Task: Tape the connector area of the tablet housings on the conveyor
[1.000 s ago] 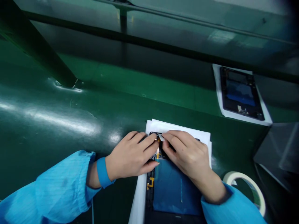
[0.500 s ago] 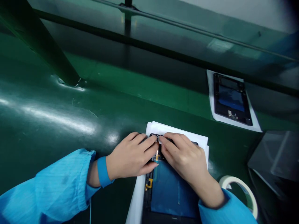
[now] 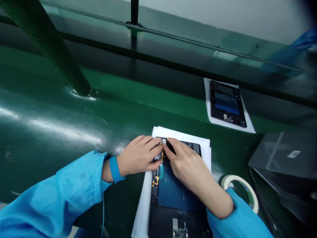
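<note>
An opened tablet [image 3: 173, 216] lies on white sheets, showing its dark blue inner panel, an orange flex cable [image 3: 155, 181] and small circuit parts. My left hand [image 3: 138, 157] rests on its upper left corner, fingertips bent down on the circuit parts and thumb held apart below them. Right beside those fingertips, my right hand [image 3: 189, 165] reaches over the panel with thumb and forefinger brought close together. A small whitish piece [image 3: 163, 141] shows at their tips; whether it is pinched is hidden. A blue band [image 3: 115, 169] circles my left wrist.
Another opened tablet [image 3: 227, 105] lies on white paper farther back to the right. A roll of cream tape [image 3: 229, 180] stands near my right sleeve, with a grey box-like object [image 3: 274, 152] beyond it. A green post [image 3: 66, 62] rises from the green bench [image 3: 61, 119] at left.
The camera view has shifted, so more of the tablet's lower part shows. Both hands remain at its upper left corner; the right fingertips have moved slightly.
</note>
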### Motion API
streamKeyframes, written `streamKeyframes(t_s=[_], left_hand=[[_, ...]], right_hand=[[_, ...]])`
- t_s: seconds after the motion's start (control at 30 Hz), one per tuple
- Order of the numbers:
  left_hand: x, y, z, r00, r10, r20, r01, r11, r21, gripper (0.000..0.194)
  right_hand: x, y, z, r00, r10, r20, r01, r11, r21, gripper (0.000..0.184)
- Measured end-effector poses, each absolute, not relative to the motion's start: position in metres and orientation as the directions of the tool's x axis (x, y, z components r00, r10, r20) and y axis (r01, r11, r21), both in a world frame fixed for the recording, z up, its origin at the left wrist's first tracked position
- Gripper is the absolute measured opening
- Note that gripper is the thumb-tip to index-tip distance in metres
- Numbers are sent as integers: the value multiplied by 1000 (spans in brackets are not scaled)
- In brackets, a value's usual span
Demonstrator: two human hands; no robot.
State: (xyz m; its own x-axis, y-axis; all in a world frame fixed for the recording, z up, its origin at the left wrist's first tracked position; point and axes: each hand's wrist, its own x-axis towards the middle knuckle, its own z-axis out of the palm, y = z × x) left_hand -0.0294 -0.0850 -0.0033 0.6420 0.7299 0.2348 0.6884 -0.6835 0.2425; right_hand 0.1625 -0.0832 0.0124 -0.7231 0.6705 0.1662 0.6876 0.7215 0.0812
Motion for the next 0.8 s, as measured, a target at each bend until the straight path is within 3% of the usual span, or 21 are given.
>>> streamKeyframes(t_s=[0.1, 0.23, 0.3, 0.4, 0.5, 0.67, 0.8], left_hand=[[-33, -96, 2, 539, 811, 228, 697, -581, 419, 40], [-44, -133, 22, 332, 943, 24, 496, -196, 846, 47], [-44, -150, 35, 371, 917, -147, 336, 15, 942, 42], [-31, -162, 52, 502, 800, -329, 146, 296, 944, 40], [-6, -161, 53, 500, 765, -406, -13, 475, 880, 36], [5, -146, 39, 409, 810, -421, -90, 495, 864, 31], [-54, -142, 50, 240, 867, -437, -27, 456, 890, 33]], right_hand=[[186, -98, 20, -708, 664, 241, 688, 726, 22, 31], [236, -136, 27, -475, 822, 314, 879, 425, 218, 33], [254, -155, 24, -402, 889, 221, 898, 336, 284, 43], [265, -172, 13, -382, 922, 63, 904, 359, 232, 50], [263, -175, 3, -345, 938, 28, 933, 340, 116, 47], [248, -169, 4, -438, 898, 44, 885, 440, -152, 39], [244, -166, 20, -530, 835, 145, 760, 544, -355, 31]])
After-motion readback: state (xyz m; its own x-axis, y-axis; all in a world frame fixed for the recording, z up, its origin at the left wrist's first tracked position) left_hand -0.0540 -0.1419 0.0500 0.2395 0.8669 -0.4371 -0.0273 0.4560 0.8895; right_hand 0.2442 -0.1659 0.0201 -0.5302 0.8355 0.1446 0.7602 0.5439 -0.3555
